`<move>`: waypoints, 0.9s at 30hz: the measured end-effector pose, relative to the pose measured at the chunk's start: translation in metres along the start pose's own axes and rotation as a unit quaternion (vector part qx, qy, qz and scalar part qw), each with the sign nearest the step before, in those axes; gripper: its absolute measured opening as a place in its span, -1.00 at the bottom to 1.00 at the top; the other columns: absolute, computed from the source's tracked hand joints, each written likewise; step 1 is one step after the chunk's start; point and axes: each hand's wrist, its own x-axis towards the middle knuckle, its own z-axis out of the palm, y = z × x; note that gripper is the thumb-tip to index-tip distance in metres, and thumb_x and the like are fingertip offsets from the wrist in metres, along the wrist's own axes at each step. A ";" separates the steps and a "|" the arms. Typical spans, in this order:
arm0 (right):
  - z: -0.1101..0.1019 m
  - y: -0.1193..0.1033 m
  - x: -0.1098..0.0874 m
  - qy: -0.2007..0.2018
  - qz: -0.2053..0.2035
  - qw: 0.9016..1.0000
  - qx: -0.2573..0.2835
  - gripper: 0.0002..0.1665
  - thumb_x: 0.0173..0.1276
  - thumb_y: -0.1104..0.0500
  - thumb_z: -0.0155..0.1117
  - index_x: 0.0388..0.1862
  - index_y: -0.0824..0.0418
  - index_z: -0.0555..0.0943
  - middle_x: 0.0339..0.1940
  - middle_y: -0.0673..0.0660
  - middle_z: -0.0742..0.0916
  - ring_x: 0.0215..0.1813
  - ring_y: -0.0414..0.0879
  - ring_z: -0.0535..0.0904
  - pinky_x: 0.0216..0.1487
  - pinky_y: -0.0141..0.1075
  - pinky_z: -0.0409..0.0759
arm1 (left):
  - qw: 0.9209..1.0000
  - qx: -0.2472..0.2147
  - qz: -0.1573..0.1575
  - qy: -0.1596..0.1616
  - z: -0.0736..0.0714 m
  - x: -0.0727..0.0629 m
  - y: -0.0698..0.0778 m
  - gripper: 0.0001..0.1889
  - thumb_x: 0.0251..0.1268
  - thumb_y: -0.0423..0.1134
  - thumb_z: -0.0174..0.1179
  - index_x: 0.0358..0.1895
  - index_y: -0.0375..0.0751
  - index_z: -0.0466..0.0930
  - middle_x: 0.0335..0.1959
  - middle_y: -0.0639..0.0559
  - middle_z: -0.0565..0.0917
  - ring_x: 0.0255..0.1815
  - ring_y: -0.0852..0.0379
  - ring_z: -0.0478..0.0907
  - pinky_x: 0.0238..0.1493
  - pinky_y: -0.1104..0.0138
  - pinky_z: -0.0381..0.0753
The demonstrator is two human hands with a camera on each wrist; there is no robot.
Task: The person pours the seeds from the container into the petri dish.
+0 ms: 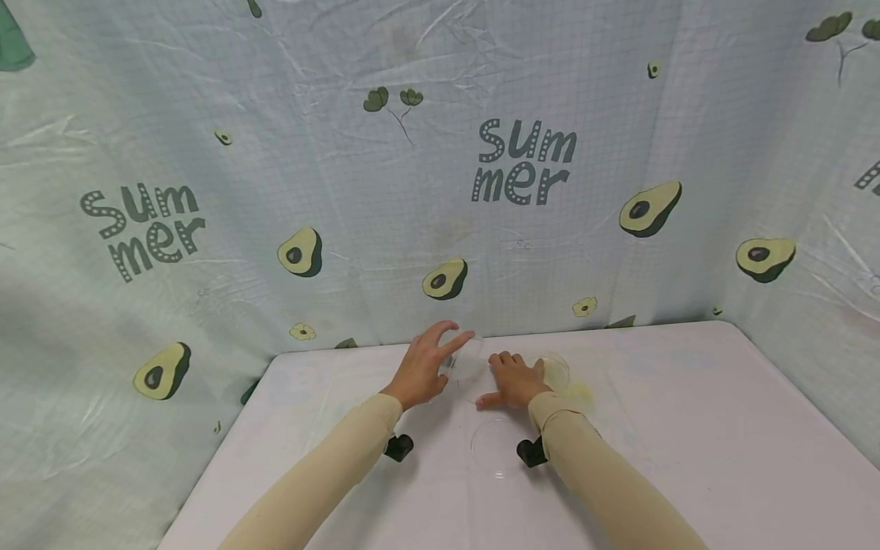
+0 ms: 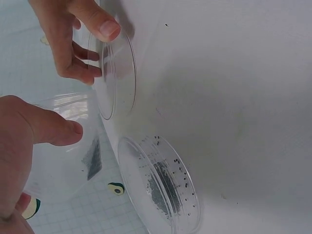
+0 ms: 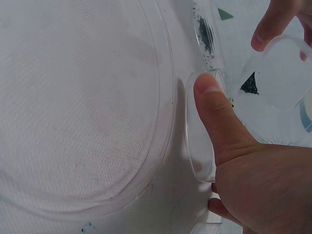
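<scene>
My left hand (image 1: 422, 367) grips a clear plastic cup (image 2: 63, 165) between thumb and fingers, raised and tilted; a small heap of dark grains (image 2: 92, 161) lies in its corner. With thumb and fingers spread across it, my right hand (image 1: 516, 382) holds a clear round dish (image 3: 200, 131) on the table. Beside these, a second clear dish (image 2: 187, 195) contains dark grains, some scattered along its side. Nearer to me lies another clear round dish (image 1: 496, 449), large in the right wrist view.
A further clear round dish (image 1: 555, 368) stands just right of my right hand, by a yellowish patch (image 1: 580, 393) on the white table (image 1: 687, 443). Printed sheeting (image 1: 385, 198) hangs behind the table and at its sides. Small dark specks lie on the tabletop.
</scene>
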 end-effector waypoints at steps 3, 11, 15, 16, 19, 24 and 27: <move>0.001 0.000 0.001 0.000 -0.001 1.000 -0.001 0.10 -0.06 -0.42 0.41 0.32 0.19 0.35 0.30 0.25 0.48 0.34 0.19 0.37 0.27 0.49 0.14 | 1.000 0.000 0.007 0.003 0.000 0.000 0.001 -0.07 -0.10 -0.47 0.44 0.41 0.20 0.28 0.34 -0.04 0.34 0.42 0.00 0.27 0.27 0.01 0.44; 0.001 0.000 0.001 0.000 0.000 1.000 -0.002 0.10 -0.06 -0.43 0.41 0.32 0.19 0.36 0.30 0.25 0.48 0.34 0.20 0.37 0.27 0.49 0.14 | 1.000 0.003 0.014 0.004 0.002 0.002 0.003 -0.08 -0.09 -0.51 0.40 0.41 0.17 0.28 0.34 -0.05 0.35 0.42 -0.01 0.27 0.30 -0.01 0.41; 0.002 0.001 0.002 -0.001 0.000 1.000 -0.002 0.10 -0.06 -0.42 0.41 0.32 0.19 0.35 0.30 0.25 0.48 0.34 0.19 0.37 0.27 0.48 0.14 | 1.000 0.004 0.015 0.002 0.002 0.003 0.003 -0.08 -0.09 -0.52 0.39 0.41 0.18 0.28 0.33 -0.04 0.35 0.42 0.00 0.27 0.31 0.00 0.41; 0.003 0.001 0.002 -0.001 0.000 1.000 -0.003 0.10 -0.06 -0.42 0.41 0.32 0.18 0.35 0.30 0.24 0.48 0.34 0.19 0.37 0.27 0.48 0.14 | 1.000 0.006 0.015 0.001 0.001 0.003 0.003 -0.08 -0.09 -0.52 0.39 0.41 0.19 0.28 0.34 -0.04 0.35 0.42 0.01 0.27 0.31 0.00 0.41; 0.002 0.001 0.002 0.000 0.002 1.000 -0.002 0.10 -0.06 -0.42 0.41 0.33 0.18 0.34 0.31 0.24 0.47 0.35 0.18 0.36 0.28 0.48 0.14 | 1.000 0.013 0.020 -0.001 0.002 0.003 0.003 -0.08 -0.08 -0.51 0.39 0.41 0.19 0.28 0.34 -0.03 0.34 0.42 0.02 0.27 0.32 0.01 0.40; 0.001 0.000 0.001 0.000 0.003 1.000 0.006 0.11 -0.06 -0.41 0.42 0.34 0.19 0.34 0.33 0.24 0.46 0.36 0.18 0.34 0.29 0.47 0.12 | 0.999 0.021 0.026 -0.004 0.002 0.004 0.003 -0.08 -0.09 -0.52 0.39 0.41 0.18 0.29 0.35 -0.03 0.34 0.42 0.01 0.27 0.34 0.01 0.39; 0.000 -0.001 0.001 0.000 0.004 1.000 0.007 0.11 -0.06 -0.41 0.42 0.34 0.19 0.33 0.33 0.24 0.46 0.37 0.18 0.34 0.29 0.47 0.12 | 0.999 0.032 0.026 -0.008 0.002 0.003 0.003 -0.07 -0.07 -0.52 0.38 0.42 0.21 0.27 0.35 -0.01 0.34 0.42 0.02 0.27 0.36 0.03 0.38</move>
